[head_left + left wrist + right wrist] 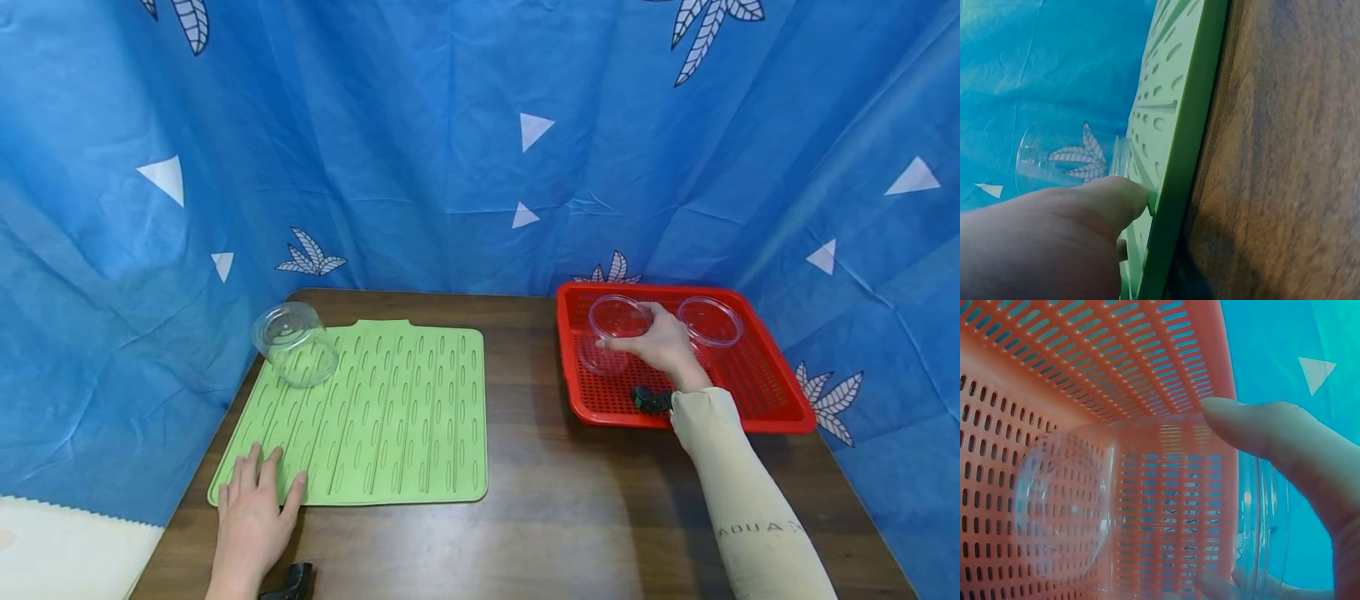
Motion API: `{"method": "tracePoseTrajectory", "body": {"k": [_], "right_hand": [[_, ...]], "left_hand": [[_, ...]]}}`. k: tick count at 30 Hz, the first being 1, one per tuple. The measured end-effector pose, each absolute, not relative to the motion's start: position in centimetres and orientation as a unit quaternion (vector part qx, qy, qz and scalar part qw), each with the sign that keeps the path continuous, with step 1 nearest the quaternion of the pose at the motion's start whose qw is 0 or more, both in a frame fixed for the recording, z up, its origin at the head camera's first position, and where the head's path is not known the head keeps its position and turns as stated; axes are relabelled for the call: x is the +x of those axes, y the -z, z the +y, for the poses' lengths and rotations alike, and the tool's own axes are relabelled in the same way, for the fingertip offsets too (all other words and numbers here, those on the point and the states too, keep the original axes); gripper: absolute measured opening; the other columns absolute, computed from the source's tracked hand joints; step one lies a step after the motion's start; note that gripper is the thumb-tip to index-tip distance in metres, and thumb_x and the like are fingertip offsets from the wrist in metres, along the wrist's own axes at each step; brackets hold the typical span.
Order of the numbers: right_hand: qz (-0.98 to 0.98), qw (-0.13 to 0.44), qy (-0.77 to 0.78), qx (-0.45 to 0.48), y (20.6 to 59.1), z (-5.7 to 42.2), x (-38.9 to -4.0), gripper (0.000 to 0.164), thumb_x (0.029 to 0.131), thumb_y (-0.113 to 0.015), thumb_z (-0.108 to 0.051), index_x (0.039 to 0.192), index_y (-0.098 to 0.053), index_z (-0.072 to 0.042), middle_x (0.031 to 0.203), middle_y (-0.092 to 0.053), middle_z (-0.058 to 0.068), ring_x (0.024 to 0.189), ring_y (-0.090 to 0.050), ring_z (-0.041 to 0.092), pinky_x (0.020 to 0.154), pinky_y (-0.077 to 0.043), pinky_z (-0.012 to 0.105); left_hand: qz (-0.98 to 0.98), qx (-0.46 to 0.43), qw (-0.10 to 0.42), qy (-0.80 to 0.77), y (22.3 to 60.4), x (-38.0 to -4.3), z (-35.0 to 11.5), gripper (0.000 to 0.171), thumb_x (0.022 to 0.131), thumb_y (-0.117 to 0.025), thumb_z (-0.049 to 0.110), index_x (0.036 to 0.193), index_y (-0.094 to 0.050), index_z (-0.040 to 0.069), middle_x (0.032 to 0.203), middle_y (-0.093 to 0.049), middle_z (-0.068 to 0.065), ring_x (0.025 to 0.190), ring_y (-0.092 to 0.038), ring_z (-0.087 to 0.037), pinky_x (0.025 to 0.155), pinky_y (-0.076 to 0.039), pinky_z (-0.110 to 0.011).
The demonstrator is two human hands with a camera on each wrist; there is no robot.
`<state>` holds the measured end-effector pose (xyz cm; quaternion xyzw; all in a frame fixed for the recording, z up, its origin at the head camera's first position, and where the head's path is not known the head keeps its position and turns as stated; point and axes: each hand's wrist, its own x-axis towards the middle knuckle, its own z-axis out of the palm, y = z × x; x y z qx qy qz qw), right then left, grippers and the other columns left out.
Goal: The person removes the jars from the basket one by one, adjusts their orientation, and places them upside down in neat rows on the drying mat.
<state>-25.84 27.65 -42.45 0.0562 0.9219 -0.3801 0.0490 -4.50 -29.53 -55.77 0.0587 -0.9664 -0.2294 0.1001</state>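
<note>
My right hand (663,343) holds a clear plastic jar (617,317) inside the red basket (768,412). In the right wrist view the thumb presses the side of this jar (1166,487) near its rim, and fingers show dimly on its lower side. A second clear jar (708,322) stands in the basket, to the right of that hand. My left hand (251,517) rests on the near left corner of a green draining mat (397,417), fingers extended. Beyond it, a clear jar (300,354) sits at the mat's far left corner, apparently upside down.
The brown wooden table (525,467) shows between mat and basket and along the front. A blue patterned curtain (450,150) hangs behind and at both sides. The basket has raised slotted walls.
</note>
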Motion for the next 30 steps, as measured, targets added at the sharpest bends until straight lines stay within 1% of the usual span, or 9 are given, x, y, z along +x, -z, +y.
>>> {"method": "tracePoseTrajectory", "body": {"k": [6, 12, 16, 21, 23, 26, 30], "right_hand": [[0.923, 0.027, 0.380, 0.048, 42.2, 27.4, -25.4, 0.120, 0.085, -0.095, -0.043, 0.168, -0.025, 0.006, 0.161, -0.044, 0.034, 0.139, -0.046, 0.054, 0.104, -0.054, 0.071], [0.923, -0.025, 0.382, 0.039, 41.5, 27.0, -24.2, 0.113, 0.084, -0.096, -0.037, 0.167, -0.029, 0.001, 0.158, -0.047, 0.032, 0.140, -0.044, 0.054, 0.096, -0.058, 0.071], [0.924, -0.085, 0.373, 0.018, 40.9, 26.6, -23.2, 0.108, 0.083, -0.098, -0.032, 0.165, -0.036, -0.001, 0.155, -0.051, 0.029, 0.138, -0.046, 0.051, 0.096, -0.058, 0.072], [0.921, -0.150, 0.359, -0.010, 39.9, 25.9, -22.0, 0.103, 0.081, -0.099, -0.028, 0.163, -0.042, -0.004, 0.155, -0.053, 0.024, 0.139, -0.047, 0.047, 0.100, -0.054, 0.074], [0.920, -0.173, 0.352, -0.022, 39.4, 25.5, -21.6, 0.101, 0.080, -0.100, -0.027, 0.161, -0.044, -0.004, 0.154, -0.054, 0.022, 0.138, -0.049, 0.045, 0.101, -0.054, 0.074], [0.918, -0.199, 0.341, -0.037, 38.7, 24.9, -21.0, 0.100, 0.078, -0.101, -0.027, 0.159, -0.047, -0.005, 0.152, -0.055, 0.021, 0.138, -0.050, 0.043, 0.101, -0.054, 0.073], [0.916, -0.226, 0.326, -0.054, 37.7, 23.8, -20.1, 0.100, 0.077, -0.102, -0.026, 0.158, -0.047, -0.005, 0.149, -0.055, 0.021, 0.136, -0.051, 0.042, 0.099, -0.056, 0.073]], "left_hand": [[-0.969, 0.065, 0.078, 0.227, 55.2, -4.5, -29.6, 0.064, 0.115, -0.056, 0.033, 0.152, -0.044, -0.018, 0.162, -0.024, -0.048, 0.148, -0.020, -0.072, 0.113, -0.018, -0.089], [-0.971, 0.063, 0.049, 0.224, 54.5, -4.7, -30.0, 0.068, 0.116, -0.055, 0.037, 0.153, -0.042, -0.019, 0.161, -0.023, -0.050, 0.147, -0.020, -0.073, 0.113, -0.020, -0.087], [-0.972, 0.053, 0.049, 0.223, 54.0, -5.0, -30.5, 0.068, 0.116, -0.056, 0.035, 0.150, -0.044, -0.022, 0.158, -0.028, -0.051, 0.143, -0.026, -0.074, 0.112, -0.026, -0.086], [-0.968, 0.047, 0.072, 0.235, 53.0, -5.5, -30.6, 0.069, 0.114, -0.059, 0.035, 0.148, -0.045, -0.024, 0.155, -0.035, -0.049, 0.137, -0.038, -0.071, 0.108, -0.035, -0.083], [-0.963, 0.039, 0.080, 0.253, 52.4, -5.8, -30.3, 0.071, 0.114, -0.061, 0.036, 0.151, -0.044, -0.022, 0.157, -0.036, -0.046, 0.138, -0.040, -0.069, 0.106, -0.038, -0.082], [-0.949, 0.014, 0.094, 0.301, 51.2, -6.6, -29.5, 0.073, 0.111, -0.066, 0.037, 0.157, -0.043, -0.015, 0.161, -0.038, -0.039, 0.143, -0.040, -0.064, 0.107, -0.039, -0.080], [-0.923, -0.034, 0.128, 0.362, 49.3, -8.1, -27.9, 0.073, 0.105, -0.076, 0.032, 0.161, -0.045, -0.005, 0.163, -0.044, -0.029, 0.148, -0.041, -0.057, 0.110, -0.040, -0.078]]}}
